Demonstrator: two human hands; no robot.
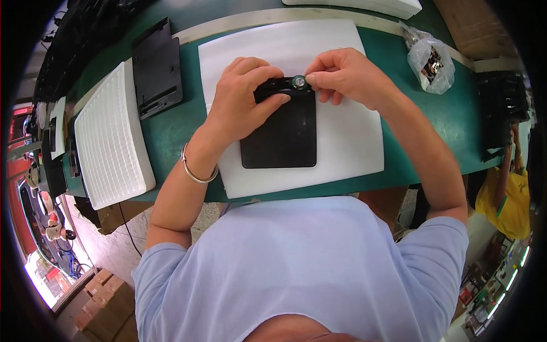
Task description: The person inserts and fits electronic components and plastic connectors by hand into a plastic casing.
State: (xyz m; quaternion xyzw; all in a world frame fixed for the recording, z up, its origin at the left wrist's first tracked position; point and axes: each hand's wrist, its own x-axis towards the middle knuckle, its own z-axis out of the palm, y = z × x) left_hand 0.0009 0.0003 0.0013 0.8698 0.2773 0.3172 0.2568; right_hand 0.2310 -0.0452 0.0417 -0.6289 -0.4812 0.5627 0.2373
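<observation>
Just above the centre of the frame, a flat black rectangular panel (pixel 279 137) lies on a white foam sheet (pixel 350 151), with a raised dark bar (pixel 272 86) along its upper edge. From where I stand, the left hand (pixel 242 94) is clamped on that bar, thumb below and fingers above. The right hand (pixel 348 77) has thumb and fingertips bunched beside a small round silver-and-green disc (pixel 299 82) at the bar's right end; I cannot tell whether they grip it. A sideways push there could, I'd judge, knock the disc askew, and a slack left grip might let the panel skid and scuff on the foam. Beyond, on a green tabletop (pixel 407 137), a slim black casing (pixel 156 71) and a white ribbed block (pixel 111 137) sit at upper left, and a clear plastic bag (pixel 444 80) of coppery pieces at upper right.
</observation>
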